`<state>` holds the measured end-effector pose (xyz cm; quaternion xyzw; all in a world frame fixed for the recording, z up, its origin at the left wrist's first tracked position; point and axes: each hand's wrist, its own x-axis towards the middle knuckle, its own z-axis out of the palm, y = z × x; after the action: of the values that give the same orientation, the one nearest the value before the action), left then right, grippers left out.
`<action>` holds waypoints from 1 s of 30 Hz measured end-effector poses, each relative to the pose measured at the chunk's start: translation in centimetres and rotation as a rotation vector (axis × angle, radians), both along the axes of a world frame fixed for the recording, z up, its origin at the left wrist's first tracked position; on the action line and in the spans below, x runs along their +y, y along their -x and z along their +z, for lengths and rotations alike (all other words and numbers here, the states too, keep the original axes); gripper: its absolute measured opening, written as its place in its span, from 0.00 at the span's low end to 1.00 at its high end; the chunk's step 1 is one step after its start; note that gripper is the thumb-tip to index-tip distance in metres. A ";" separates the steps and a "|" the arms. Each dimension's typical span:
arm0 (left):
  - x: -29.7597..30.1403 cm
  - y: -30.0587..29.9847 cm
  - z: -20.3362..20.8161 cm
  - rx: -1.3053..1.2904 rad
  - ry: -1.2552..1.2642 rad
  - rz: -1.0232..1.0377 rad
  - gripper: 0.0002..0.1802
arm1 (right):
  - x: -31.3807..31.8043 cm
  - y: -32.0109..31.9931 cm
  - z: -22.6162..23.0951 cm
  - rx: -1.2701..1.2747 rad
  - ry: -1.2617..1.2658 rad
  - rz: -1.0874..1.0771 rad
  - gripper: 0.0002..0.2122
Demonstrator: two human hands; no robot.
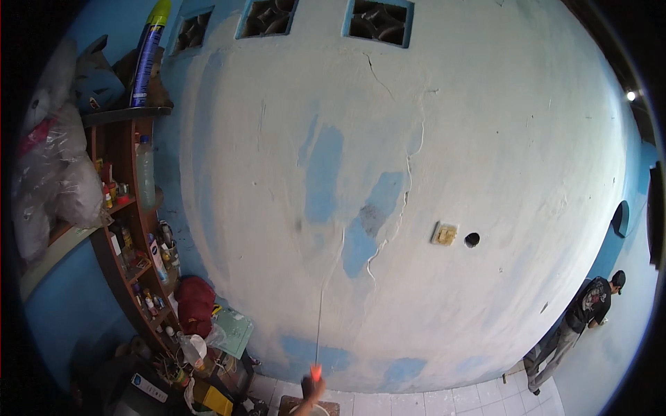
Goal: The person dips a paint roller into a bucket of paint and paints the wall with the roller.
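Note:
At the bottom, just left of the middle, what seems to be my left hand is closed round a tool with an orange-red handle. A thin pale line runs upward from the handle in front of the wall. I cannot tell whether it is the tool's rod or a mark on the wall. The wall is whitish, with blue patches, cracks and pale raised lines. Below the hand, a pale round container is partly cut off by the lower edge, over a brown board. My right hand is out of view.
On the left stand a curved wooden shelf with bottles, a tall spray can and plastic-wrapped bundles. Clutter lies below, including a red bag. A wall switch sits beside a round hole. Another person stands far right on white tiles.

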<state>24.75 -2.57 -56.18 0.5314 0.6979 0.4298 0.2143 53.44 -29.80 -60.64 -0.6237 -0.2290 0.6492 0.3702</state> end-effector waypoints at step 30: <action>19.2 15.2 27.0 0.133 -0.257 0.181 0.15 | -5.4 3.0 -4.0 -0.002 0.104 -0.120 0.22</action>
<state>9.56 16.65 -29.22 0.5167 0.6948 0.4969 0.0584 50.44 -35.19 -64.59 -0.6553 -0.1575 0.6364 0.3752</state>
